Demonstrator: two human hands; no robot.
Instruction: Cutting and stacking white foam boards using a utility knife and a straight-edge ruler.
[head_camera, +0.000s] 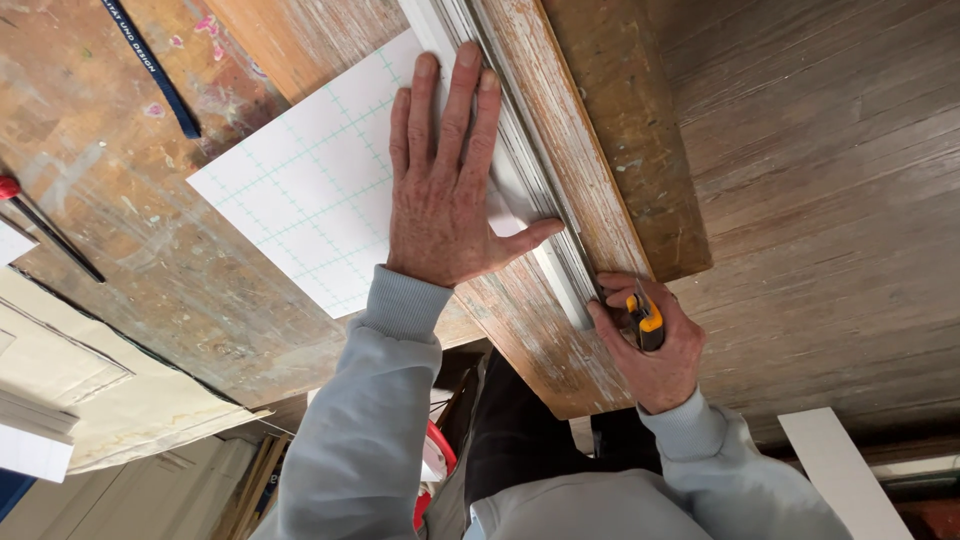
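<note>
My left hand (445, 185) lies flat, fingers spread, on a white sheet with a pale green grid (300, 190) and against a long metal straightedge (545, 215) that runs along the sheet's edge. My right hand (655, 350) grips a yellow and black utility knife (648, 322) at the near end of the straightedge, its tip by the rule's edge. Both rest on a worn wooden workbench (150, 260). Grey sleeves cover both arms.
A dark blue strap (155, 68) and a black tool with a red end (45, 225) lie on the bench at left. Cream paper and card (100, 390) are stacked at lower left. A white board (840, 470) stands on the wooden floor (830, 170).
</note>
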